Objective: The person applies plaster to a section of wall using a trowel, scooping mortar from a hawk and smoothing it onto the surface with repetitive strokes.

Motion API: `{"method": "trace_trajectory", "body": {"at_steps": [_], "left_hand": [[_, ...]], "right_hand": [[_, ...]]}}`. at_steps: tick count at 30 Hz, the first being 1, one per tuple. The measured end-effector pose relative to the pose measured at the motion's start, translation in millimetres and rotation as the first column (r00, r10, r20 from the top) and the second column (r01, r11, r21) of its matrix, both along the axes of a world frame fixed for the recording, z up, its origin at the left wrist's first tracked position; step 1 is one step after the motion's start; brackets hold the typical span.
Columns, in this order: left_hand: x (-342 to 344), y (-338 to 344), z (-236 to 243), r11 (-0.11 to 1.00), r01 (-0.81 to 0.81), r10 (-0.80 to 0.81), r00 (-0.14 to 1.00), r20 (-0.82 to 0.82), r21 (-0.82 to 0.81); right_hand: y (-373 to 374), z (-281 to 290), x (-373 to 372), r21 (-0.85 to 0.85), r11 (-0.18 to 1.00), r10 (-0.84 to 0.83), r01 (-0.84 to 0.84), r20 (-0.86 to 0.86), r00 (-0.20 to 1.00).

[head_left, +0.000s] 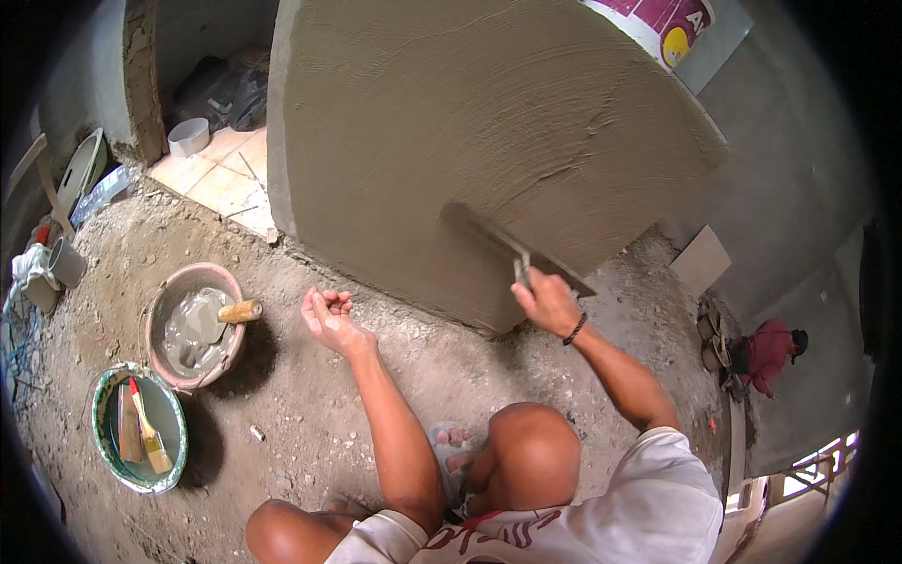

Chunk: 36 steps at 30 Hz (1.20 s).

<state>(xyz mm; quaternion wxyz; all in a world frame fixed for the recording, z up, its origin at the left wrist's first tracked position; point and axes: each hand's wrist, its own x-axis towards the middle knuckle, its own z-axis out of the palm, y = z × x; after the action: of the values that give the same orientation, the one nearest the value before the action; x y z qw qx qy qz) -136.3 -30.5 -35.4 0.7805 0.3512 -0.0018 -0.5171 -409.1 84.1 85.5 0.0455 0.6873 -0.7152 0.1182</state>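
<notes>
My right hand (548, 301) is closed round the handle of a plastering trowel (526, 246). Its long flat blade lies against the wet grey plaster on the wall (404, 141), and the blade's left end is smeared by motion. Arched stroke marks run across the plaster's upper right. In front of the wall's foot, my left hand (331, 318) hangs in the air, palm up, fingers loosely curled and holding nothing. A pinkish bucket (150, 329) of wet grey mix stands to its left, with a wooden-handled tool (241, 311) resting in it.
A green-rimmed bucket (98, 399) with water, a paintbrush (150, 437) and a wooden piece stands near left. Far left are a plastic bottle (101, 193) and a grey cup. A white tub (189, 137) sits on tiles in a doorway. Another person (769, 355) in red crouches at right.
</notes>
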Motion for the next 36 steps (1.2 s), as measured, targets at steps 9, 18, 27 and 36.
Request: {"method": "trace_trajectory", "body": {"at_steps": [9,18,27,36], "left_hand": [[-4.0,0.1,4.9,1.0,0.011,-0.011,1.0,0.01,-0.013],[-4.7,0.5,7.3,1.0,0.027,-0.027,0.999,0.023,-0.005],[-13.8,1.7,4.6,0.999,0.04,-0.04,0.999,0.015,-0.012],[0.6,8.9,4.0,0.999,0.018,-0.016,0.998,0.061,-0.041]], "right_hand": [[13.3,170.0,-33.0,-0.075,0.996,-0.021,0.052,0.36,0.933],[53.0,304.9,-64.5,-0.353,0.928,0.005,0.119,0.332,0.943],[82.0,134.9,-30.0,-0.487,0.873,-0.061,-0.009,-0.127,0.99],[80.7,-167.2,-4.9,0.132,0.983,0.138,-0.13,-0.05,0.989]]}}
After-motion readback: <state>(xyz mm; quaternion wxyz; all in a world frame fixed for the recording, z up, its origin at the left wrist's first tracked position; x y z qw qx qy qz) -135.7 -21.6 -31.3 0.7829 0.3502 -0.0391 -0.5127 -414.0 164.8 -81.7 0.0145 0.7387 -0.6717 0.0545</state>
